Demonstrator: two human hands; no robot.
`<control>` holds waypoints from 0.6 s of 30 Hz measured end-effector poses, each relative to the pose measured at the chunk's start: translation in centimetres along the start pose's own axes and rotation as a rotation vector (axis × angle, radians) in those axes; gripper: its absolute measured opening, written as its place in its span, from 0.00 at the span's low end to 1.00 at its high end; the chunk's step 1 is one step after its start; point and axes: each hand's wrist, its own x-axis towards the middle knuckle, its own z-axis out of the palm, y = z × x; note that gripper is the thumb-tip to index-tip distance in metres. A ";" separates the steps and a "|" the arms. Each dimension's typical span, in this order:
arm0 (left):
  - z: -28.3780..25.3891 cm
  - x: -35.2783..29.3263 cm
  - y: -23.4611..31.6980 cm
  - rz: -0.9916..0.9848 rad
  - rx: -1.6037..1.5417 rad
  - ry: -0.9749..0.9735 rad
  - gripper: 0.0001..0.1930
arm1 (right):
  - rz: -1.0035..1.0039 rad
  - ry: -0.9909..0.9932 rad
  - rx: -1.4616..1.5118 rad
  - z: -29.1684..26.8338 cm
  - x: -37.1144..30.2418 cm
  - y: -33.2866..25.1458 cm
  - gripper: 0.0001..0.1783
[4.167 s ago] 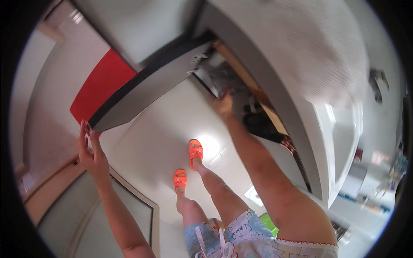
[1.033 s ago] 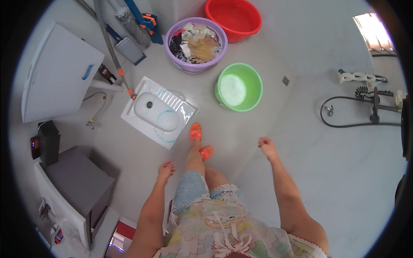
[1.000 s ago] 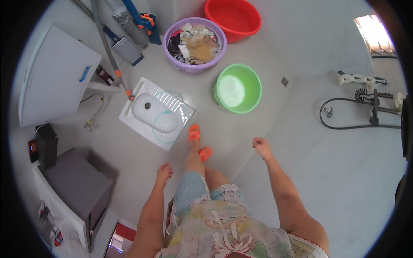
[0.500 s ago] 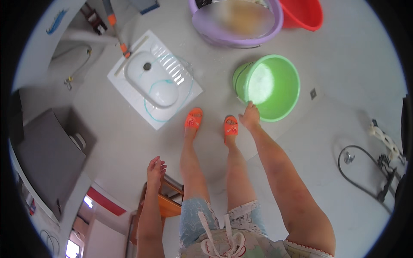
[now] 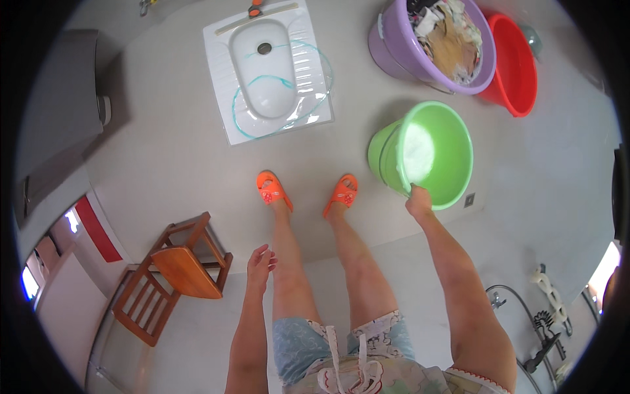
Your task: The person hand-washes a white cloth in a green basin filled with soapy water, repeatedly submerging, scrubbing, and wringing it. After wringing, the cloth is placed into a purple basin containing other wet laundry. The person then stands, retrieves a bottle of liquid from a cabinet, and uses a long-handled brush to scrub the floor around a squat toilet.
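My right hand (image 5: pixel 419 199) is closed on the near rim of a light green bucket (image 5: pixel 457 154), with the thumb near the inner edge. The bucket's mouth faces up toward me, and a bright pale patch shows at its bottom; I cannot tell whether it holds water. Its thin handle (image 5: pixel 388 148) hangs down along the left outer side. My left hand (image 5: pixel 260 264) hangs in the air beside my left leg, fingers loosely apart, holding nothing. On my feet are orange slippers (image 5: pixel 273 189), set apart on the grey floor to the left of the bucket.
A purple bucket (image 5: pixel 388 44) full of clothes stands beyond the green one, beside a red basin (image 5: pixel 523 72). A white squat toilet (image 5: pixel 220 85) with a clear greenish hose (image 5: pixel 237 118) lies ahead left. A wooden chair (image 5: pixel 187 269) is at left, a shower hose (image 5: pixel 518 295) at right.
My view has turned left, so the toilet and buckets appear further right and the chair shows fully. My feet stand wider apart. My right hand remains at the green bucket's rim.
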 end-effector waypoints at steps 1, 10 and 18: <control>0.0 -0.2 -0.3 0.012 -0.026 -0.004 0.17 | -0.036 -0.032 -0.065 -1.3 -0.5 0.0 0.17; -4.4 -0.9 0.1 0.028 -0.094 0.062 0.17 | -0.556 -0.195 -0.713 -6.7 3.1 -13.8 0.09; -9.0 0.1 -0.8 -0.003 -0.172 0.178 0.18 | -0.714 -0.216 -0.825 -6.2 6.6 -27.5 0.10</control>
